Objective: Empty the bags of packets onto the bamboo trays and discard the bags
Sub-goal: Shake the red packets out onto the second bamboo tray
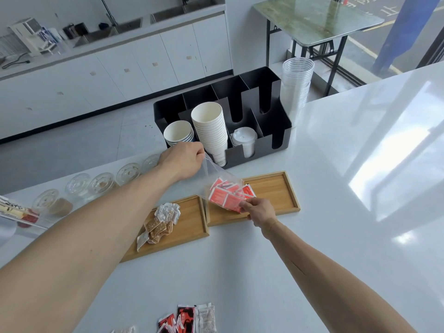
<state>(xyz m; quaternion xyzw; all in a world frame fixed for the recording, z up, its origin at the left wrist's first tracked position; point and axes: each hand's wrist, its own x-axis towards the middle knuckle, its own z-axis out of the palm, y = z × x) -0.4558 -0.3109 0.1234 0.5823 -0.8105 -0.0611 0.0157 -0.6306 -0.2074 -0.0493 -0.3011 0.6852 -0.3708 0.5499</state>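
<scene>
Two bamboo trays lie side by side on the white counter. The left tray holds a pile of brown and white packets. Over the right tray hangs a clear plastic bag with red packets spilling from its lower end. My left hand is shut on the bag's upper corner and lifts it. My right hand pinches the bag's lower edge among the red packets, at the tray's near rim. More red, black and white packets lie at the counter's near edge.
A black cup organizer with paper cups and lids stands just behind the trays. A stack of clear plastic cups is to its right. Lidded cups line the counter's left edge. White counter stretches to the right.
</scene>
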